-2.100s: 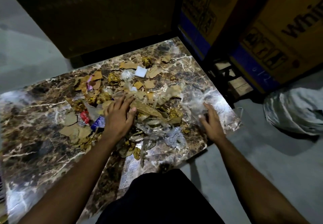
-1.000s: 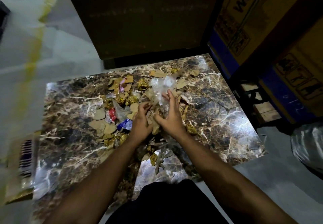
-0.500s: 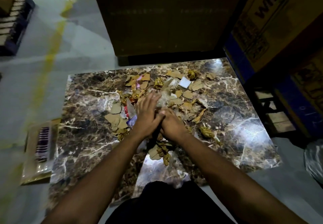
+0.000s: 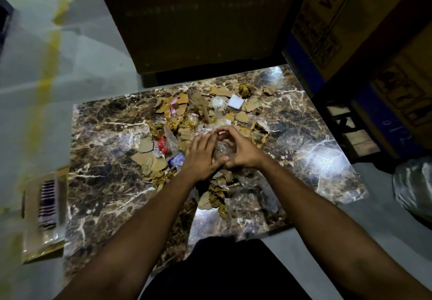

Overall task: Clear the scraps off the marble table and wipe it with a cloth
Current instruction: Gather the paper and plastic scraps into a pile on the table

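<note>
**Plastic and cardboard bunched between two hands**

Crinkled clear plastic sits at frame centre, cupped between both hands. The right hand curls round it, thumb and fingers arched; the left hand presses in with fingers nearly straight. Around them, torn cardboard scraps lie scattered over the marble table, most toward the upper middle. My guess: loose pieces could slip from the bundle, or get pushed off the near edge onto the floor. No cloth shows.

Both bare forearms reach from the lower frame to its centre. The left hand lies flat, fingers straight; the right hand arches with fingers curled, thumbs touching.
</note>
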